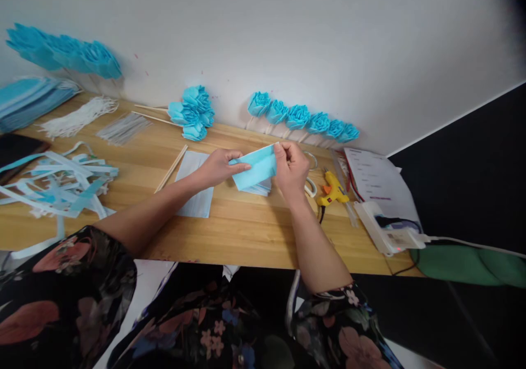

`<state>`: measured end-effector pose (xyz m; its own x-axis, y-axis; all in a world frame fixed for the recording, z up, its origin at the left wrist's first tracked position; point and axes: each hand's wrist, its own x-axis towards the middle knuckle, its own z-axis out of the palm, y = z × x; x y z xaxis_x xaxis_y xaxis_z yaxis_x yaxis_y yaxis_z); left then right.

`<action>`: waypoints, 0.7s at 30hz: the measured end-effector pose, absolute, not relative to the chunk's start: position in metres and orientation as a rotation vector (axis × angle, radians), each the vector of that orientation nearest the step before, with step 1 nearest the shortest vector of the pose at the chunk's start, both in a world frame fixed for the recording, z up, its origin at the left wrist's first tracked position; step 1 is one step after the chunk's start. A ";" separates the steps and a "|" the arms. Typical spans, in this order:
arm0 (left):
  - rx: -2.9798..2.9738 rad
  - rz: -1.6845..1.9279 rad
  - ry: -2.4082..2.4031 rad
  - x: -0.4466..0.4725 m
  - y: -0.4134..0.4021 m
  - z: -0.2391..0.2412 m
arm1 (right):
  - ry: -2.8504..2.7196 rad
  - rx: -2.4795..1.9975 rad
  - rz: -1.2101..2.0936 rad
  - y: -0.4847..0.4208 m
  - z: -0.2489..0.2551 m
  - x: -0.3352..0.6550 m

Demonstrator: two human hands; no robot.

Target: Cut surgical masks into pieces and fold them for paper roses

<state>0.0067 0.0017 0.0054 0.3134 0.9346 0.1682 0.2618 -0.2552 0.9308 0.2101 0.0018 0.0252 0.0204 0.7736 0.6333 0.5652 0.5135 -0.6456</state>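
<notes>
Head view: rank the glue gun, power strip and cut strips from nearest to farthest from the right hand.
1. Glue gun, just right of the right hand holding the blue sheet.
2. Power strip, farther right and nearer the camera.
3. Cut strips, far to the left.

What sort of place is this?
Likely a handicraft workbench: blue handmade roses lean against the wall, a yellow glue gun lies on the wooden table, and the left hand and right hand pinch a blue sheet.

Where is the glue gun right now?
Head view: the yellow glue gun lies on the table, just right of the right hand, near the white power strip.
</notes>
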 end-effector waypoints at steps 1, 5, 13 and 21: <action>1.702 0.971 1.083 0.005 0.003 0.004 | -1.636 -1.156 0.217 0.003 0.025 0.212; 1.656 1.010 1.054 0.001 0.011 -0.003 | -1.585 -1.156 0.134 0.005 0.026 0.217; 1.737 1.011 1.050 -0.004 0.018 -0.004 | -1.654 -1.155 0.025 0.004 0.025 0.218; 2.146 1.240 1.030 0.005 -0.003 0.025 | -1.942 -1.073 0.070 -0.003 0.017 0.206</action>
<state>0.0054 -0.0031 0.0250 0.3155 0.7864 0.5310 0.3782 -0.6174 0.6897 0.2059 -0.0034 0.0173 -0.2293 0.7037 0.6725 0.6536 0.6233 -0.4294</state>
